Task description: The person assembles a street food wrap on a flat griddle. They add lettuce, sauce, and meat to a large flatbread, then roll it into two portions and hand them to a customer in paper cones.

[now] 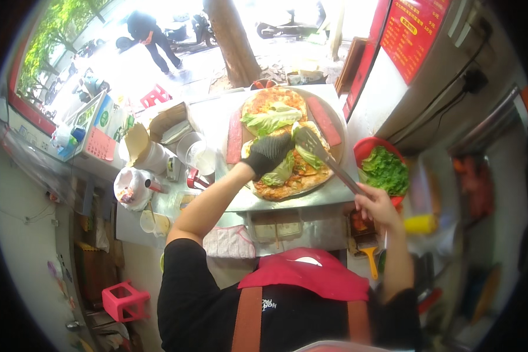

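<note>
My right hand (379, 206) grips the handle of a slotted metal spatula (339, 170). Its blade rests over a lettuce leaf on a sauce-coated flatbread (308, 181). In a black glove with grey stripes, my left hand (269, 154) lies over the middle of the bread, and its fingertips are hidden from me. More lettuce (280, 172) shows just below the glove. Farther up, a second coated piece of flatbread (257, 99) carries a large lettuce leaf (270, 116). Pink strips of what looks like sliced meat flank the bread, one left (234, 138) and one right (324, 121).
A red basin of green lettuce (385, 169) stands to the right. Left are plastic tubs (200, 156), a cardboard box (169, 123) and a bagged container (132, 189). A folded cloth (229, 242) lies near me, and a yellow-handled brush (370, 257) to the right. Outside, a person (152, 37) stands.
</note>
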Action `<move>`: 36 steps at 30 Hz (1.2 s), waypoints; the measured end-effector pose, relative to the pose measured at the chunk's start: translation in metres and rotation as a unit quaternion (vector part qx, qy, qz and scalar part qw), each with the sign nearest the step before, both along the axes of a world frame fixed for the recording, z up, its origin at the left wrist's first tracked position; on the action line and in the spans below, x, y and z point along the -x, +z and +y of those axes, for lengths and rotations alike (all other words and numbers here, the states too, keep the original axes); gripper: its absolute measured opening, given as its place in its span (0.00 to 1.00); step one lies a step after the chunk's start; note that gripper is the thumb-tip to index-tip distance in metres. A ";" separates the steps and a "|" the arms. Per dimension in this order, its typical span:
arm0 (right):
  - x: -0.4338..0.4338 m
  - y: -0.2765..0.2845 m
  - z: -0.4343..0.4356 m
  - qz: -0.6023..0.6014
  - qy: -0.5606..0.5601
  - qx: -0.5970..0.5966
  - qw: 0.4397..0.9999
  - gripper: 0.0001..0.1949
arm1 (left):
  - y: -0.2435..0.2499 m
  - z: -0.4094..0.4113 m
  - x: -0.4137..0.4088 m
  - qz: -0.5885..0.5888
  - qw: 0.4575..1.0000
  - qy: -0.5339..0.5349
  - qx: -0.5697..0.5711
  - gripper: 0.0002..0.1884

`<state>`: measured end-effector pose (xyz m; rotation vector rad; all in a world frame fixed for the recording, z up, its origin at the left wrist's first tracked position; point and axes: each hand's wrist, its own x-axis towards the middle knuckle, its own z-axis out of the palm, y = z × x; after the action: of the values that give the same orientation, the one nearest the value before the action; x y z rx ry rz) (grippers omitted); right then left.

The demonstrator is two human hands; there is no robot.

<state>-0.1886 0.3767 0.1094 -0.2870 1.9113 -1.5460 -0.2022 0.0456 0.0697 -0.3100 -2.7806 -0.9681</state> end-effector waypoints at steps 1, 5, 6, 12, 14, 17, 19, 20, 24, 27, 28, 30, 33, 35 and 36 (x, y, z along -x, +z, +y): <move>0.008 -0.001 -0.010 0.015 -0.004 0.007 1.000 0.21 | 0.010 -0.006 0.012 -0.011 1.000 0.016 0.017 0.10; 0.041 -0.006 -0.054 0.040 -0.023 0.026 0.999 0.19 | 0.023 -0.031 0.062 0.055 0.996 0.047 0.043 0.16; 0.050 -0.010 -0.068 0.031 -0.023 0.028 0.999 0.19 | 0.021 -0.039 0.068 0.063 0.994 0.073 0.045 0.17; 0.089 -0.054 -0.117 -0.015 -0.018 -0.009 1.000 0.16 | -0.022 -0.071 0.106 -0.007 0.973 0.150 0.176 0.11; 0.089 -0.057 -0.119 -0.017 -0.026 -0.020 0.999 0.17 | -0.041 -0.081 0.109 0.044 0.965 0.120 0.231 0.11; 0.083 -0.052 -0.119 0.071 -0.056 -0.074 0.993 0.19 | -0.044 -0.081 0.108 0.108 0.938 0.097 0.316 0.12; 0.075 -0.033 -0.120 0.135 -0.068 -0.115 0.982 0.20 | -0.047 -0.083 0.108 0.106 0.936 0.102 0.320 0.12; 0.070 -0.018 -0.124 0.156 -0.068 -0.132 0.976 0.20 | -0.050 -0.085 0.108 0.098 0.938 0.107 0.316 0.12; 0.076 -0.048 -0.132 0.466 -0.019 -0.243 0.851 0.22 | -0.042 -0.078 0.112 0.027 0.961 0.127 0.245 0.13; 0.069 -0.054 -0.129 0.423 -0.076 -0.225 0.874 0.23 | -0.041 -0.079 0.112 -0.016 0.970 0.135 0.201 0.12; 0.064 -0.050 -0.125 0.368 -0.105 -0.192 0.904 0.23 | -0.042 -0.081 0.110 -0.015 0.974 0.145 0.176 0.12; 0.053 -0.034 -0.108 0.250 -0.164 -0.124 0.946 0.22 | -0.043 -0.085 0.107 0.002 0.979 0.171 0.111 0.13; 0.049 -0.031 -0.064 0.095 -0.204 -0.053 0.973 0.21 | -0.033 -0.090 0.099 0.026 0.986 0.159 0.041 0.15; 0.040 -0.032 -0.030 0.062 -0.204 -0.050 0.976 0.20 | -0.022 -0.090 0.086 0.062 0.988 0.143 0.018 0.16; 0.035 -0.033 -0.014 0.044 -0.199 -0.055 0.978 0.19 | -0.016 -0.090 0.079 0.092 0.987 0.130 0.010 0.15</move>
<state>-0.2234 0.3624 0.0769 0.0843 2.2137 -1.6909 -0.2810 -0.0444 0.0540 -0.0347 -2.5821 -0.8047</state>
